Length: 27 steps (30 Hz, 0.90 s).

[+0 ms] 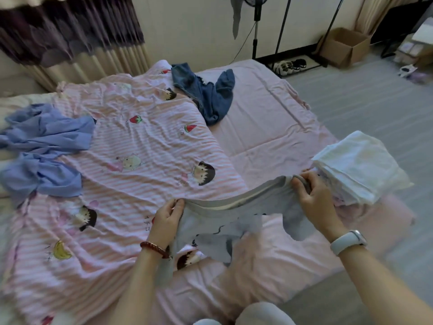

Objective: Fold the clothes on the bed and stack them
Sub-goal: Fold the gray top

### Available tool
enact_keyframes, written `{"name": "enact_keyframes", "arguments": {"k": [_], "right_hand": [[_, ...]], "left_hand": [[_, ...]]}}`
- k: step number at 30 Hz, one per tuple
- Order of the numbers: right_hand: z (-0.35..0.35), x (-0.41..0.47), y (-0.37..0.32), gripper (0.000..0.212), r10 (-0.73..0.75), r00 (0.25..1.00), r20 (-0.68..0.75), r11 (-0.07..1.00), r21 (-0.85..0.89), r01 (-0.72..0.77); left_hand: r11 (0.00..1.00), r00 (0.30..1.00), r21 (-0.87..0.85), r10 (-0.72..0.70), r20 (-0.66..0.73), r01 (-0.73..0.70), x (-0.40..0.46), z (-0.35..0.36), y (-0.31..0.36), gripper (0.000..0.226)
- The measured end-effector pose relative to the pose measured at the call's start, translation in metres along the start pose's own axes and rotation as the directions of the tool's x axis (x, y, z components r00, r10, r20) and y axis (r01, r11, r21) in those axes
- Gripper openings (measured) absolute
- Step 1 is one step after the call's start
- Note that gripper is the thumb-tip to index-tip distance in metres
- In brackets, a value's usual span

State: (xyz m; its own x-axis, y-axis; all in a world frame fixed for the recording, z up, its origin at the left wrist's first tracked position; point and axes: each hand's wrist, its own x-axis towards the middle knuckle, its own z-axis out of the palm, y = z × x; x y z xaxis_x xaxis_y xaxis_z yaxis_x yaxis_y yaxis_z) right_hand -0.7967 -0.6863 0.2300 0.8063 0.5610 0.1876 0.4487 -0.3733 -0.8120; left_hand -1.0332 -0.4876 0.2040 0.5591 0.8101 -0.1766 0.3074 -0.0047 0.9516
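I hold a pale grey garment (236,214) stretched by its waistband above the near side of the bed. My left hand (167,215) pinches the left end of the band, and my right hand (312,197) grips the right end. The cloth hangs down blurred between my arms. A stack of folded white clothes (360,167) lies just right of my right hand on the bed's edge. Dark blue jeans (206,92) lie crumpled at the far middle. A light blue shirt (44,148) lies rumpled at the left.
A pink striped cartoon quilt (121,146) covers the left of the bed, over a pink sheet (269,127). Beyond the bed stand a fan pole (256,26), a shoe rack with sneakers (289,65) and a cardboard box (344,46). Grey floor lies to the right.
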Motion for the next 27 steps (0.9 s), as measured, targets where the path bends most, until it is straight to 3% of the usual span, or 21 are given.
{"name": "enact_keyframes", "arguments": {"k": [8,11,14,18,23,27], "right_hand": [[0.043,-0.059,0.016,0.017,0.039,0.998,0.054,0.999,0.018,-0.040],[0.039,-0.083,0.024,0.019,0.059,0.977,0.203,0.998,0.026,-0.065],[0.034,-0.109,0.036,0.016,0.084,0.912,0.402,0.996,-0.022,-0.082],[0.031,-0.135,0.051,0.024,0.085,0.869,0.488,0.996,-0.034,-0.079],[0.012,-0.153,0.042,0.020,-0.045,0.899,0.436,0.998,0.058,0.022],[-0.004,-0.152,0.022,0.027,-0.159,0.969,0.189,0.983,0.120,0.138]], "left_hand": [[0.985,0.984,-0.073,-0.159,-0.075,0.154,-0.049,-0.030,-0.045,0.029],[0.978,0.978,-0.063,-0.202,-0.056,0.198,-0.071,-0.036,-0.053,0.030],[0.973,0.970,-0.038,-0.230,-0.077,0.227,-0.094,-0.038,-0.066,0.027],[0.965,0.959,-0.005,-0.262,-0.111,0.263,-0.134,-0.037,-0.086,0.025],[0.973,0.927,-0.063,-0.229,-0.297,0.220,-0.189,-0.027,-0.088,0.026],[0.997,0.836,-0.012,-0.066,-0.544,0.070,-0.209,-0.009,-0.064,0.035]]}}
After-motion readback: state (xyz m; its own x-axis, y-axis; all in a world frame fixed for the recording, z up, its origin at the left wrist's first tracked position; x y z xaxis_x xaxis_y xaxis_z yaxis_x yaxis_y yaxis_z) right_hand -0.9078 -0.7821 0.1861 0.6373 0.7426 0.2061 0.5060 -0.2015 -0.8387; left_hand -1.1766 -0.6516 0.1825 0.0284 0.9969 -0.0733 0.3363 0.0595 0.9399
